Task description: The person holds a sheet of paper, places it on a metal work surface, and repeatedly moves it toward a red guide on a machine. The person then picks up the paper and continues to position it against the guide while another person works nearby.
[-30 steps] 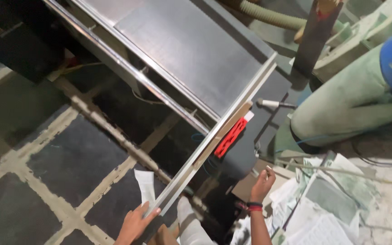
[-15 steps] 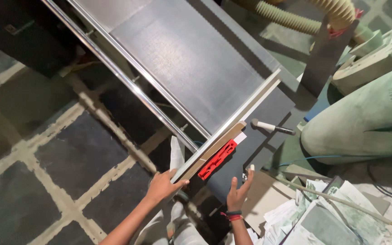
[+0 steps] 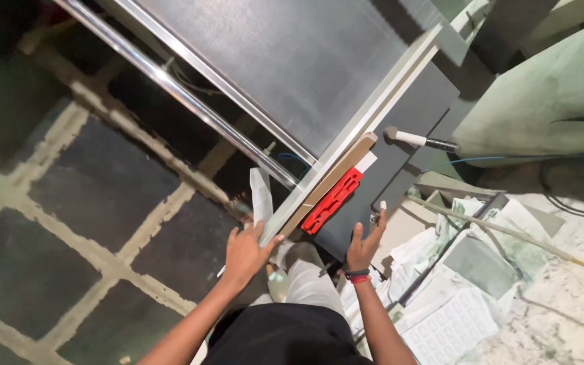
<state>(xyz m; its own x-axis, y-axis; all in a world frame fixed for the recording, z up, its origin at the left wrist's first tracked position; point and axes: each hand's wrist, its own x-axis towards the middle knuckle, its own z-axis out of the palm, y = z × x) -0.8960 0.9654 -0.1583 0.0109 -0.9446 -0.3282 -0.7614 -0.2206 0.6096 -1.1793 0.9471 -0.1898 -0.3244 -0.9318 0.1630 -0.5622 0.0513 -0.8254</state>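
Left hand: the left hand (image 3: 246, 253) is resting, fingers spread, against the near end of the pale fence rail (image 3: 353, 135); thumb and fingers are lying along its edge, not closing round it.
Right hand: the right hand (image 3: 365, 240) is hovering with palm open and fingers spread just beside the near edge of the dark panel (image 3: 400, 152); contact cannot be told.
Panel position: the dark panel is lying flat on the saw table, right of the rail, with a red block (image 3: 332, 201) and a brown strip (image 3: 336, 179) between them.
Step in hand: seemingly squaring the panel against the rail.
Next move calls for: probably an even push with both palms, keeping the edge tight to the rail.
Surroundings: the steel guide bar (image 3: 170, 88) is running diagonally over the tiled floor (image 3: 96, 196); paper sheets (image 3: 468, 277) are lying at right.
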